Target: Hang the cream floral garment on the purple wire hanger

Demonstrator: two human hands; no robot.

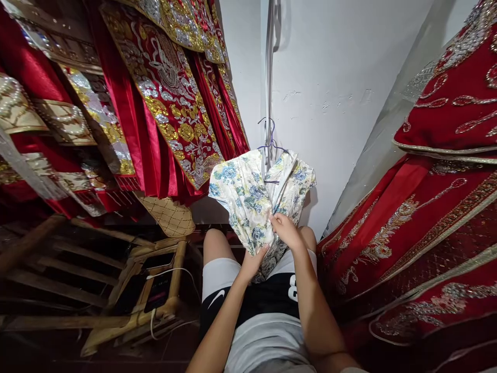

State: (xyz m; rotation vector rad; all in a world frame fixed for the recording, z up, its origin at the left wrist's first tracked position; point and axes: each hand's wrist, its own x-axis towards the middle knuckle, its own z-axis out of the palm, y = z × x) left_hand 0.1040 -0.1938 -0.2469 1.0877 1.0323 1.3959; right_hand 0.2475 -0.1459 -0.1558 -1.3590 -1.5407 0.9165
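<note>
A white garment with blue and yellow flowers hangs on a thin purple hanger from a metal pole on the white wall. Its lower part drapes over my knees. My left hand grips the fabric near its bottom edge, fingers closed around it. My right hand pinches the front of the garment a little higher, near the middle opening. Both hands are on the cloth, close together.
Red embroidered robes with gold and silver thread hang at the left, and more crowd the right. A wooden stool with a phone and a white cable stands at my left. I sit in white and black shorts.
</note>
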